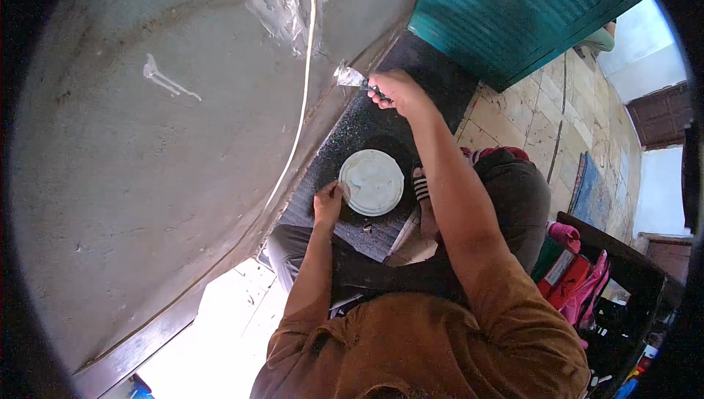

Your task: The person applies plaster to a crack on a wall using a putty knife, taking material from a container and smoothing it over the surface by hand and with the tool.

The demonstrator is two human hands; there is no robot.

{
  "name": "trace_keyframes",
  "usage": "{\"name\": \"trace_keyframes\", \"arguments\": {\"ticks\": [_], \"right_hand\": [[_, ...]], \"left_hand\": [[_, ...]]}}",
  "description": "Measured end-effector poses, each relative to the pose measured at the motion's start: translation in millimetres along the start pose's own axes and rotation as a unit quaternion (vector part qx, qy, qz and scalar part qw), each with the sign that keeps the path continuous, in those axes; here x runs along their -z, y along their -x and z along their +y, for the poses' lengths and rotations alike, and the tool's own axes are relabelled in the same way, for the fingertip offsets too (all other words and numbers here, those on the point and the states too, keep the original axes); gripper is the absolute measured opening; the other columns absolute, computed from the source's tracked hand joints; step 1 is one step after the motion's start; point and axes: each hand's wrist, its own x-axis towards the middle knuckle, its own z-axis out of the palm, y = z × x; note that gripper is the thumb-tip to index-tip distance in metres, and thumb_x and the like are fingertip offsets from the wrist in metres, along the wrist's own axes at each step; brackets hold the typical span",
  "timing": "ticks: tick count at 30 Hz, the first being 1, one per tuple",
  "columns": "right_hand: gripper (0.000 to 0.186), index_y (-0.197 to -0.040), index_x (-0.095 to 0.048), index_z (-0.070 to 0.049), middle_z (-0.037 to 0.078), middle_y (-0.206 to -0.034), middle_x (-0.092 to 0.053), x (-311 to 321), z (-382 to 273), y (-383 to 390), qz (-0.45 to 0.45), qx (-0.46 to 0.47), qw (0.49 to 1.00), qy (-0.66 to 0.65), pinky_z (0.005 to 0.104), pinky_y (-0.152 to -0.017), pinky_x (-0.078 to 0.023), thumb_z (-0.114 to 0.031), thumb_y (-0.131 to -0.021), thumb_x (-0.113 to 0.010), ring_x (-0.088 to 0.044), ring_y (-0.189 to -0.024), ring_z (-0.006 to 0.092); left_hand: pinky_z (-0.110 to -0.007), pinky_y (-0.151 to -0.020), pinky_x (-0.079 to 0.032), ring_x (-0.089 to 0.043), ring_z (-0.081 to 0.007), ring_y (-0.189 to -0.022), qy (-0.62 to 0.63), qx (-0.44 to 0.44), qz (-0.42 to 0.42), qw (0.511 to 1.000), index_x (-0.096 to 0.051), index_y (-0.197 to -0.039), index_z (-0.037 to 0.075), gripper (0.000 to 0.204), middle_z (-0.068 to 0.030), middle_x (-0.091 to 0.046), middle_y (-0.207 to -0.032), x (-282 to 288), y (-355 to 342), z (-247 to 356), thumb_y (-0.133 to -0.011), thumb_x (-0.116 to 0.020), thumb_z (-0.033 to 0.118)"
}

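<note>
My right hand (396, 91) is closed round the dark handle of a putty knife (350, 76). White paste coats its blade, which points at the foot of the grey wall (198, 179). Below it, a round white tub (372, 182) stands on a dark speckled mat; its pale top looks smeared with paste, though I cannot tell a lid from the contents. My left hand (328, 205) is closed at the tub's left rim, the fingertips pinching its edge. White patches (275, 3) of paste mark the wall.
A white cable (306, 83) runs down the wall. A green corrugated metal panel (513, 10) stands at the far right of the mat. Tiled floor (521, 116) lies beyond my right knee. Near my right elbow sits a dark box (623, 252) with red and pink items.
</note>
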Motion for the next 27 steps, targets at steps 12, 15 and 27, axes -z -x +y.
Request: {"name": "trace_keyframes", "arguments": {"ticks": [12, 15, 27], "right_hand": [[0.011, -0.085, -0.062, -0.003, 0.009, -0.08, -0.066, 7, -40, 24, -0.063, 0.007, 0.998, -0.012, 0.0229, -0.046, -0.038, -0.014, -0.086, -0.062, -0.053, -0.057, 0.01], [0.015, -0.086, -0.063, -0.002, 0.007, -0.076, -0.065, 37, -37, 27, -0.081, 0.015, 0.996, -0.023, 0.0212, -0.045, -0.036, -0.017, -0.087, -0.063, -0.053, -0.056, 0.0084], [0.018, -0.077, -0.06, -0.002, 0.007, -0.069, -0.061, 41, 26, -4, 0.009, -0.011, 1.0, 0.021, 0.029, -0.041, -0.037, -0.019, -0.083, -0.063, -0.053, -0.051, 0.0144]], "left_hand": [[-0.031, -0.078, -0.053, -0.067, -0.0142, -0.086, 0.103, 0.025, -0.01, 0.994, -0.07, -0.114, -0.001, 0.026, -0.0074, -0.074, -0.099, 3, -10, -24, -0.096, -0.058, 0.013], [-0.03, -0.078, -0.053, -0.066, -0.013, -0.086, 0.005, 0.011, -0.032, 0.999, -0.071, -0.115, 0.0, 0.026, -0.0056, -0.074, -0.099, -1, -2, 3, -0.097, -0.057, 0.013], [-0.027, -0.08, -0.052, -0.063, -0.0087, -0.086, 0.099, 0.001, -0.003, 0.995, -0.068, -0.119, -0.002, 0.031, -0.0041, -0.073, -0.098, -5, -7, -13, -0.098, -0.064, 0.02]]}}
